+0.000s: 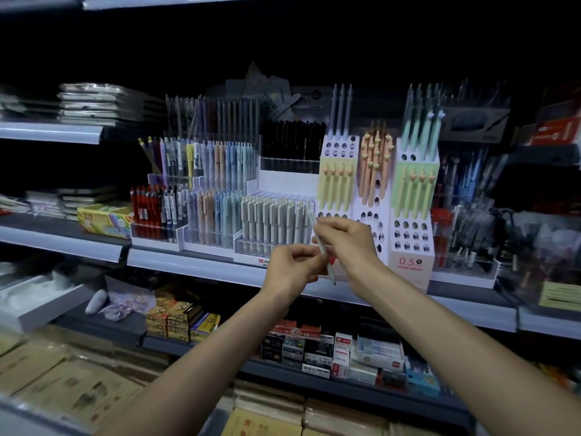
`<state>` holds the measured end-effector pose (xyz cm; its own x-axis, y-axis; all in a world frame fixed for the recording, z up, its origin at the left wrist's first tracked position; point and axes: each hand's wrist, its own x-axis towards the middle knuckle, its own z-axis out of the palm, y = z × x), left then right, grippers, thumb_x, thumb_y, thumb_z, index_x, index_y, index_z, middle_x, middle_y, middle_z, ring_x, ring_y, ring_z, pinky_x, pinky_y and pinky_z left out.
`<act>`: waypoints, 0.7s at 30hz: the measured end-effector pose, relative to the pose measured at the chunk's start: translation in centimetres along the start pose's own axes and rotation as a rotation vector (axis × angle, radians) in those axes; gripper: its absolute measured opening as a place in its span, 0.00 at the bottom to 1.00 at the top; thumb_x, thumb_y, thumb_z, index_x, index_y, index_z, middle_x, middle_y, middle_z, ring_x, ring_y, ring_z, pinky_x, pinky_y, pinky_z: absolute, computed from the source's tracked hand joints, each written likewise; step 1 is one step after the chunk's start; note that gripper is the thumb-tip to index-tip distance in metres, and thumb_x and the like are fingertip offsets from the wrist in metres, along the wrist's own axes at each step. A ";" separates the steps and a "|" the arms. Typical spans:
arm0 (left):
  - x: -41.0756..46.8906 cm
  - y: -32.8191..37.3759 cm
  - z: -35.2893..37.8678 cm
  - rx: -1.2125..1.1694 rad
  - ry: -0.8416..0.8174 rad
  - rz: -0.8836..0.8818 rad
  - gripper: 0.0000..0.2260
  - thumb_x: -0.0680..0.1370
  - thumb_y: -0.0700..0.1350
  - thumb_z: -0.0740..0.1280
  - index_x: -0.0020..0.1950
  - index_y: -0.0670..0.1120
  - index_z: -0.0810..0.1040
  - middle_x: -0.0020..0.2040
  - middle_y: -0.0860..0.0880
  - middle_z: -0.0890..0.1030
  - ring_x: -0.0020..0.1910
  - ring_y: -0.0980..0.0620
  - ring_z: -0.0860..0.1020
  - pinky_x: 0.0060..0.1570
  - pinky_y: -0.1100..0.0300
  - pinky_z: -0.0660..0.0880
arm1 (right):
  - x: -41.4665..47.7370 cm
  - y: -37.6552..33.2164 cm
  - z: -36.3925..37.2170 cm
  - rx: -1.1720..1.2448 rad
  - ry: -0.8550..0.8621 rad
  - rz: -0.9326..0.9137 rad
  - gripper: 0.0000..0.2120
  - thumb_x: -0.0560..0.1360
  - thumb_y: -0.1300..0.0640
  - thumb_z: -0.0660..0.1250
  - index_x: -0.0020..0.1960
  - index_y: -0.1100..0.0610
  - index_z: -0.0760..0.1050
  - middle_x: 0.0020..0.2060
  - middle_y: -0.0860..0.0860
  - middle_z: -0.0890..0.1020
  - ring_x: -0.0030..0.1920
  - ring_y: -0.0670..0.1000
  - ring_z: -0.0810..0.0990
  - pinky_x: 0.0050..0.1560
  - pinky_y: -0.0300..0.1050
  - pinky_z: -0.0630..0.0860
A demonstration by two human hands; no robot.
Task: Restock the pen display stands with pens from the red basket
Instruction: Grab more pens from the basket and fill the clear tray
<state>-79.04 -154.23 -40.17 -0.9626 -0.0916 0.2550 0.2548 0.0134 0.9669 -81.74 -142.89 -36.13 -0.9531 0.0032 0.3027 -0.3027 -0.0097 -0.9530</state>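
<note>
Now both hands meet in front of the middle shelf (195,265), clamped on one pale pen (320,245). The right hand (347,242) curls its fingers round the pen's upper part, and the left hand (294,267) pinches it lower down, between thumb and fingertips. The two hands are nearly touching. The pen is tilted, its clip end up and to the left and its dark tip down and to the right, below both hands.

The pen's top end lies just in front of the right edge of a clear stand (248,247) packed with grey pens (270,215) of the same pale look. Whether it touches them I cannot tell. Left of that, further clear tiers hold pastel pens (217,212) and red pens (144,206). Behind the grey row a block of black pens (292,140) stands higher up.

Just right of the hands is a white holed stand (412,240), marked 0.5 at its foot. Yellow pens (336,184), orange pens (375,158) and green pens (415,187) fill some of its holes, while many holes in the lower rows are open.

On the shelf below lie small boxes (317,344), and stacked packs (185,319) sit to their left.
</note>
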 end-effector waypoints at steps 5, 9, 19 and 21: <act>2.0 -0.7 -1.4 0.201 -0.034 0.091 0.06 0.79 0.38 0.73 0.42 0.44 0.85 0.37 0.47 0.85 0.37 0.57 0.81 0.42 0.62 0.77 | 2.0 -0.3 -0.9 -0.143 -0.026 -0.133 0.03 0.75 0.58 0.77 0.48 0.53 0.85 0.41 0.52 0.86 0.38 0.48 0.85 0.39 0.43 0.80; 4.0 -1.0 -2.2 0.329 -0.073 0.142 0.08 0.80 0.36 0.70 0.41 0.34 0.81 0.33 0.49 0.78 0.31 0.61 0.73 0.36 0.64 0.69 | 3.9 -1.0 -0.9 -0.197 -0.027 -0.190 0.07 0.73 0.60 0.79 0.51 0.58 0.85 0.41 0.56 0.86 0.38 0.52 0.84 0.37 0.43 0.82; 8.9 0.1 -2.5 0.365 0.159 0.206 0.06 0.76 0.41 0.76 0.40 0.45 0.87 0.35 0.49 0.86 0.36 0.55 0.83 0.49 0.53 0.81 | 9.2 -1.7 0.9 -0.273 0.044 -0.362 0.09 0.68 0.58 0.83 0.47 0.56 0.87 0.41 0.48 0.88 0.42 0.48 0.87 0.51 0.50 0.85; 9.8 0.1 -2.3 0.374 0.233 0.181 0.10 0.76 0.43 0.77 0.35 0.52 0.85 0.35 0.50 0.86 0.39 0.54 0.84 0.51 0.50 0.82 | 10.3 -1.2 1.4 -0.271 0.056 -0.383 0.08 0.68 0.58 0.82 0.46 0.56 0.87 0.41 0.48 0.88 0.41 0.48 0.88 0.50 0.51 0.85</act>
<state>-88.25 -157.39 -37.63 -0.8486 -0.2750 0.4520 0.3248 0.4037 0.8553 -91.14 -144.19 -31.83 -0.7693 0.0096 0.6388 -0.6142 0.2637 -0.7438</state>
